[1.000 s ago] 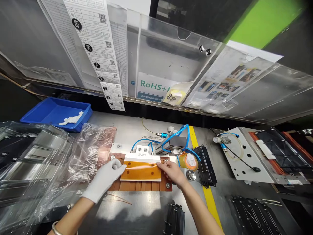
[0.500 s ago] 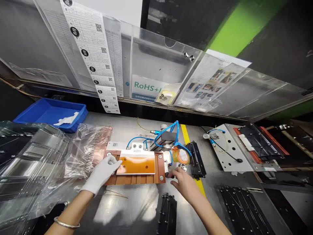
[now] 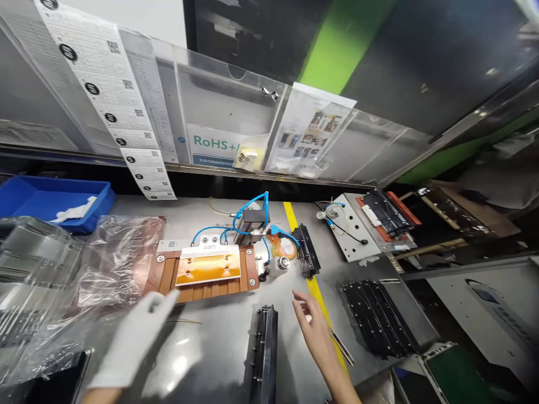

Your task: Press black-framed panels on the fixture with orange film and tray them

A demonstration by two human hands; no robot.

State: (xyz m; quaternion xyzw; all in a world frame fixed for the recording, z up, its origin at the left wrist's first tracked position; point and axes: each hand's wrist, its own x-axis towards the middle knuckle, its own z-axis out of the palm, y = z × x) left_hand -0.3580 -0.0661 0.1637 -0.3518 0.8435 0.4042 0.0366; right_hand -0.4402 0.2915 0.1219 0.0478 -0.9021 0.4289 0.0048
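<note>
My left hand (image 3: 141, 331), in a white glove, is beside the lower left corner of a brown fixture block (image 3: 219, 292). It is blurred, but its thumb and forefinger look apart with nothing between them. On the block lies a shiny amber-faced plate (image 3: 208, 268) with a white border. My bare right hand (image 3: 312, 328) is over the steel table, fingers loosely spread and holding nothing. Left of it lies a long black ribbed part (image 3: 264, 350), and tweezers (image 3: 343, 347) lie just right of it.
A clamp with blue air hoses (image 3: 252, 216) stands behind the block, with a tape roll (image 3: 286, 247) beside it. Black parts (image 3: 306, 252) and a black ribbed panel (image 3: 379, 320) lie to the right. Plastic-wrapped parts (image 3: 42, 269) and a blue tray (image 3: 99, 207) are at left.
My left hand has let go of the amber-faced plate and drawn back toward me. My right hand has left the block's right end and moved nearer. The view has turned right.
</note>
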